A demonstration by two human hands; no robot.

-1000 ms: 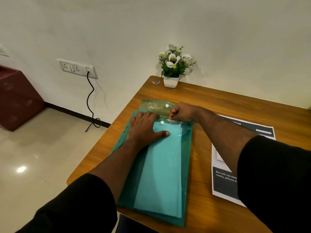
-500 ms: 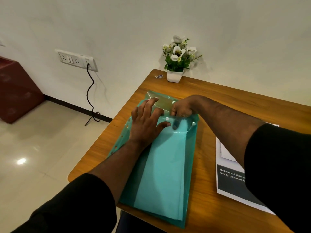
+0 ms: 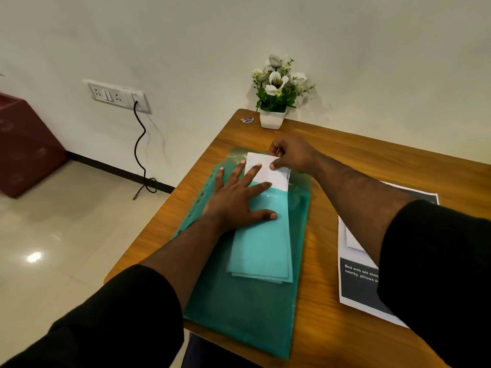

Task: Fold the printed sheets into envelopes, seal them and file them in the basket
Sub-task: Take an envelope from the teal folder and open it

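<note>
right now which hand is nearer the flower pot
Right. The right hand pinches the top of the white envelopes at the folder's far end, just short of the flower pot. The left hand lies flat on the green folder, nearer the person.

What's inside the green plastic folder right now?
A stack of envelopes, tinted teal through the green folder; the right hand pinches their white top edge out. The left hand covers part; the count is unclear.

Soft, even indoor light, sharp focus, glare spot on floor [image 3: 34, 257], wide-angle edge bending.
</note>
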